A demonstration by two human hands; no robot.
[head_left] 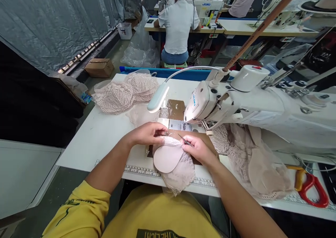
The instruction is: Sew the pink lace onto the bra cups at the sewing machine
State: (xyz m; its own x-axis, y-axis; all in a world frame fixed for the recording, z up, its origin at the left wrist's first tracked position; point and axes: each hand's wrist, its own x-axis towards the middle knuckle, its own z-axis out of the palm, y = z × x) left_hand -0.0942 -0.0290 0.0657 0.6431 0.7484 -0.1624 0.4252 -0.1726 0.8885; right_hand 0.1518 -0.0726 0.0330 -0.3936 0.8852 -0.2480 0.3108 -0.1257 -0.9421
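A beige lace piece (181,171) with a smooth, rounded bra cup pad (166,159) hangs over the table's front edge, below the sewing machine's needle area. My left hand (149,134) pinches the upper lace edge at its left end, thumb and fingers closed. At the other end of that edge, my right hand (195,148) grips the lace between thumb and finger. The same right hand holds slim dark tweezers (183,138), their points up and to the left. The white JUKI sewing machine (202,101) stands just beyond both hands.
Beige lace pieces are heaped at the table's back left (120,94), and more lace (244,157) lies right of the needle. Red-handled scissors (313,190) rest at the right front. A lamp (159,97) hangs over the table. A person (177,26) sits at another machine ahead.
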